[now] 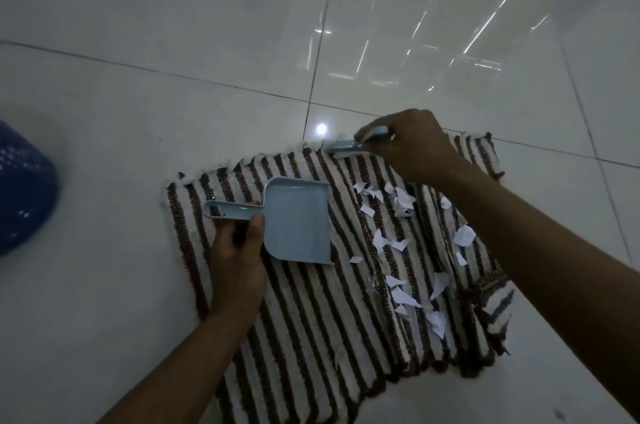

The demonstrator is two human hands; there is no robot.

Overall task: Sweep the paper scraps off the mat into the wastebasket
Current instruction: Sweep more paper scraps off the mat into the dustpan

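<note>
A brown-and-white striped mat (311, 319) lies on the tiled floor. Several white paper scraps (401, 243) are scattered over its right half. My left hand (239, 257) grips the handle of a pale blue dustpan (298, 219), which rests flat on the mat with its open edge toward the scraps. My right hand (408, 146) is closed on a small pale blue brush (343, 146) at the mat's far edge, its head pointing left. A dark blue perforated wastebasket (24, 188) shows at the left frame edge, partly cut off.
Glossy white floor tiles (173, 42) surround the mat, with bright reflections at the upper right. The mat's right side is rumpled and its fringe is frayed.
</note>
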